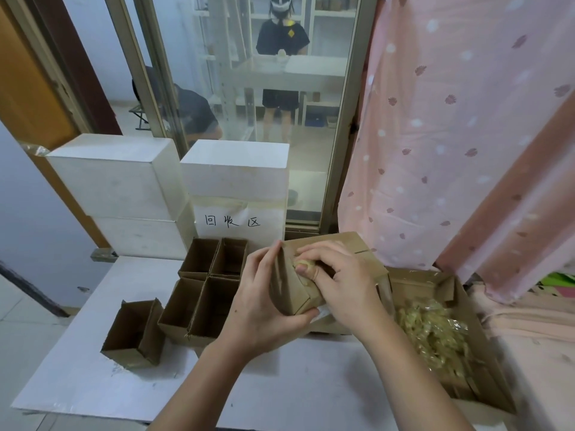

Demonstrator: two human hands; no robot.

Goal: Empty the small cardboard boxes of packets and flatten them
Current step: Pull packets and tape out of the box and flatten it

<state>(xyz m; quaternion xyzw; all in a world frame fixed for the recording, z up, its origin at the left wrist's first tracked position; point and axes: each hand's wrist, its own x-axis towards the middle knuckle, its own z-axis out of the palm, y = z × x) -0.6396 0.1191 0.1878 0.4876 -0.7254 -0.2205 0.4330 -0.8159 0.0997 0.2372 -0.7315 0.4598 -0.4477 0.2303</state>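
Note:
My left hand (258,309) grips a small brown cardboard box (291,290) tilted above the white table (280,384). My right hand (339,281) reaches over the box's top and pinches a yellowish packet (303,263) at its opening. Several open small cardboard boxes (205,287) stand in a cluster to the left, one more small box (133,332) apart at the front left. A large open carton (441,334) on the right holds a heap of clear yellowish packets (432,334).
White foam boxes (124,178) are stacked at the back left, one bearing a handwritten paper label (233,222). A glass door (249,88) stands behind, a pink patterned curtain (451,135) hangs at the right. A second carton (351,244) sits behind my hands.

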